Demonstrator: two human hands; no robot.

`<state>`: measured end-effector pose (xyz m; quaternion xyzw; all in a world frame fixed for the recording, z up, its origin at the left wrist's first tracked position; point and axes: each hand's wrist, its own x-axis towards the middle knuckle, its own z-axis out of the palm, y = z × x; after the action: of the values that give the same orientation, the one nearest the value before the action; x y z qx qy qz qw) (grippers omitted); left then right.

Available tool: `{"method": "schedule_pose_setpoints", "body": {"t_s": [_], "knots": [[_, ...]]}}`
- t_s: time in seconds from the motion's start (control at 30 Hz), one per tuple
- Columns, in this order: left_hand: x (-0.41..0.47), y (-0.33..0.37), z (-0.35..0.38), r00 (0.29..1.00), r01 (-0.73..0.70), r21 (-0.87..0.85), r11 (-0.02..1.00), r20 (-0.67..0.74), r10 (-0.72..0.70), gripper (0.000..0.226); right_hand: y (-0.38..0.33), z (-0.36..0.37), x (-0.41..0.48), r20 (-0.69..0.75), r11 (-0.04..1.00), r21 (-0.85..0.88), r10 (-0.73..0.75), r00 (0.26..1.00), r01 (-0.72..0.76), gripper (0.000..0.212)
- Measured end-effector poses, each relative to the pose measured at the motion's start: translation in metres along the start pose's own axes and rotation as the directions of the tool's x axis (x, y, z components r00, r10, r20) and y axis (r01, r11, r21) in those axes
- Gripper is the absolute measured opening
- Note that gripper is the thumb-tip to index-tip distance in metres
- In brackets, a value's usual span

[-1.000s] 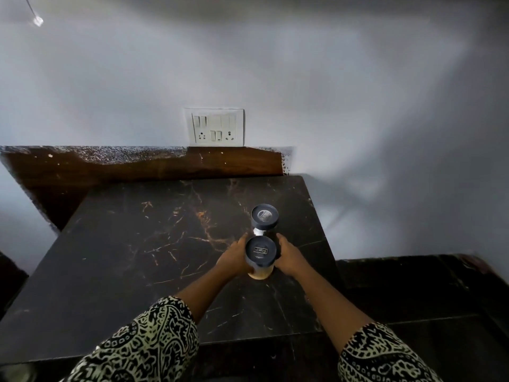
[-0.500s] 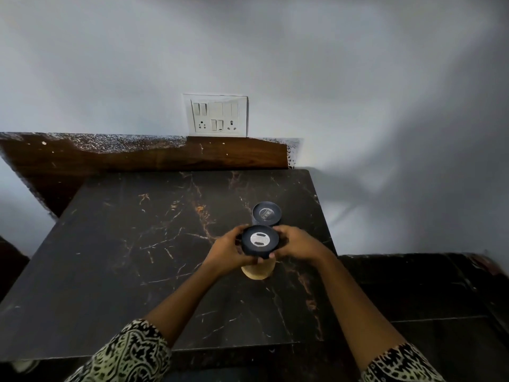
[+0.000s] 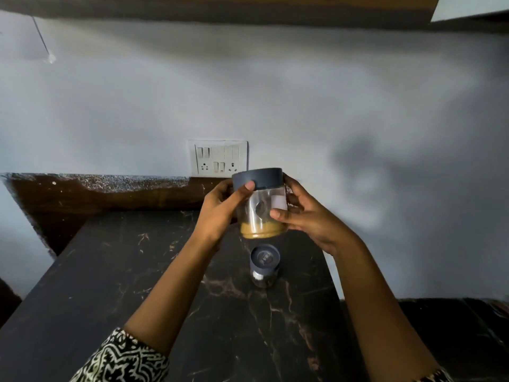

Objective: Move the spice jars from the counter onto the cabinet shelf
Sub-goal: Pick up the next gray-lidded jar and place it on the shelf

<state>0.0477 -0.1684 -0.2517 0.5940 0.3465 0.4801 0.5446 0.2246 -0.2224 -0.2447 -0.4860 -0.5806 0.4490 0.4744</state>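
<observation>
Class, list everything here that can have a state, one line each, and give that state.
yellow-powder jar: lidded, held above the counter, part full.
second jar: lidded, upright on the counter.
left hand: grips the yellow-powder jar.
right hand: grips the yellow-powder jar.

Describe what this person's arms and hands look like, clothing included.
Both arms wear sleeves of black-and-white fabric in a dense swirling print: the left sleeve shows broadly at the bottom edge, the right sleeve only as a sliver. The forearms are uncovered. The left hand and right hand are bare: no gloves, rings or watch show.
</observation>
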Motion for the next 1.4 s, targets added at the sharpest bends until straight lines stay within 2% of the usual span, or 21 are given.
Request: {"method": "schedule_pose_setpoints", "body": {"t_s": [0.1, 0.2, 0.3, 0.43, 0.6, 0.7, 0.77, 0.87, 0.93, 1.0, 1.1, 1.17, 1.27, 1.4], "knots": [[0.008, 0.020, 0.010, 1.000, -0.014, -0.028, 1.000, -0.008, 0.014, 0.047, -0.012, 0.000, 0.007, -0.015, 0.996, 0.075, -0.040, 0.999, 0.041, 0.085], [0.008, 0.034, 0.020, 0.998, -0.058, 0.126, 0.990, 0.033, 0.054, 0.031, -0.020, 0.000, 0.014, -0.163, 0.993, 0.047, -0.098, 0.982, 0.107, 0.083], [0.007, 0.040, 0.029, 0.992, -0.105, 0.257, 0.961, 0.091, 0.084, 0.048, -0.023, 0.001, 0.019, -0.294, 0.980, -0.148, -0.173, 0.940, 0.134, 0.087], [0.007, 0.044, 0.033, 0.996, -0.090, 0.239, 0.967, 0.044, 0.082, 0.063, -0.025, -0.001, 0.020, -0.288, 0.951, -0.255, -0.248, 0.925, 0.175, 0.092], [0.011, 0.046, 0.031, 0.999, -0.038, 0.149, 0.988, 0.026, 0.035, 0.075, -0.034, -0.015, 0.010, -0.165, 0.974, -0.120, -0.210, 0.964, 0.192, 0.085], [0.015, 0.052, 0.029, 1.000, -0.021, 0.011, 1.000, 0.010, 0.021, 0.066, -0.036, -0.025, 0.007, -0.072, 0.985, 0.059, -0.157, 0.985, 0.161, 0.084], [0.017, 0.057, 0.031, 0.999, -0.002, -0.026, 1.000, 0.043, 0.003, 0.057, -0.037, -0.032, 0.006, -0.011, 0.968, 0.207, -0.139, 0.990, 0.139, 0.076], [0.022, 0.064, 0.042, 0.994, 0.003, -0.064, 0.998, 0.112, 0.004, 0.050, -0.038, -0.036, 0.007, 0.014, 0.945, 0.278, -0.180, 0.984, 0.169, 0.075], [0.023, 0.067, 0.049, 0.996, 0.001, -0.097, 0.995, 0.085, 0.007, 0.051, -0.038, -0.035, 0.007, -0.059, 0.942, 0.258, -0.208, 0.976, 0.217, 0.071], [0.024, 0.068, 0.056, 0.999, -0.032, -0.088, 0.996, -0.009, 0.031, 0.051, -0.041, -0.034, 0.005, -0.173, 0.936, 0.213, -0.244, 0.954, 0.279, 0.066], [0.019, 0.063, 0.064, 0.971, -0.165, 0.009, 0.986, -0.174, 0.164, 0.039, -0.047, -0.029, 0.005, -0.340, 0.937, 0.112, -0.278, 0.898, 0.332, 0.073], [0.013, 0.060, 0.068, 0.955, -0.246, 0.086, 0.965, -0.149, 0.257, 0.035, -0.051, -0.027, 0.005, -0.394, 0.936, 0.057, -0.300, 0.869, 0.348, 0.077], [0.007, 0.061, 0.070, 0.947, -0.296, 0.127, 0.947, -0.087, 0.308, 0.046, -0.059, -0.026, 0.002, -0.378, 0.936, -0.027, -0.336, 0.863, 0.352, 0.072], [0.010, 0.070, 0.069, 0.946, -0.314, 0.164, 0.935, -0.026, 0.323, 0.073, -0.072, -0.028, -0.002, -0.284, 0.938, -0.097, -0.346, 0.894, 0.332, 0.047]]}}
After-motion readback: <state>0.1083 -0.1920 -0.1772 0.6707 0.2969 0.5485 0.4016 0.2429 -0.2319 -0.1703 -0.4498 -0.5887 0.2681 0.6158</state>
